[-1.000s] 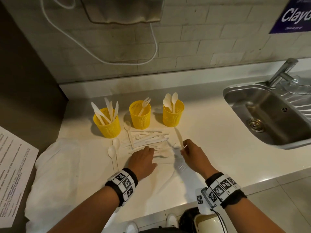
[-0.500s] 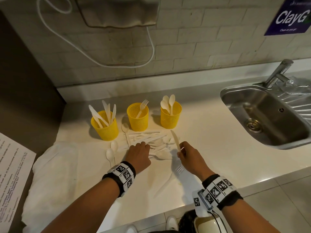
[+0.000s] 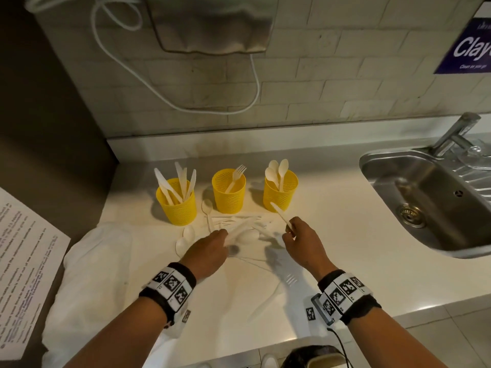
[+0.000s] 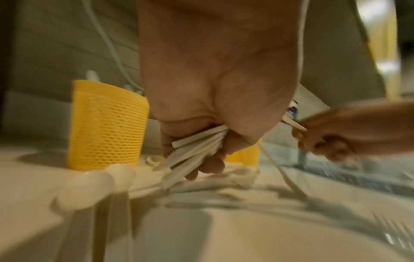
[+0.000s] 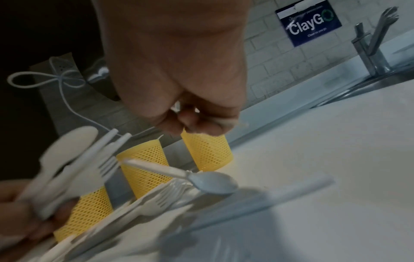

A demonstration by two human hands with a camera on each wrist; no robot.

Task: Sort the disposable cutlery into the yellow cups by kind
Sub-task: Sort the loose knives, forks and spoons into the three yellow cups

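Note:
Three yellow mesh cups stand in a row: the left cup (image 3: 176,205) holds knives, the middle cup (image 3: 228,195) one fork, the right cup (image 3: 280,192) spoons. In front of them lies a loose pile of white cutlery (image 3: 239,220). My left hand (image 3: 225,236) grips a bundle of several pieces (image 4: 197,147) by their handles, just above the pile; the right wrist view shows a spoon, a knife and a fork in that bundle (image 5: 74,168). My right hand (image 3: 289,231) pinches a knife (image 3: 279,212) by its handle, blade pointing at the right cup.
Two spoons (image 3: 186,236) lie left of the pile and a lone fork (image 3: 289,278) lies near the front edge. A white cloth (image 3: 93,274) covers the counter's left end beside a printed sheet (image 3: 21,261). A steel sink (image 3: 425,197) with a tap (image 3: 457,134) is at the right.
My left hand went from lying on the pile to gripping a bundle of handles and lifting it. My right hand raised the knife and moved it toward the cups.

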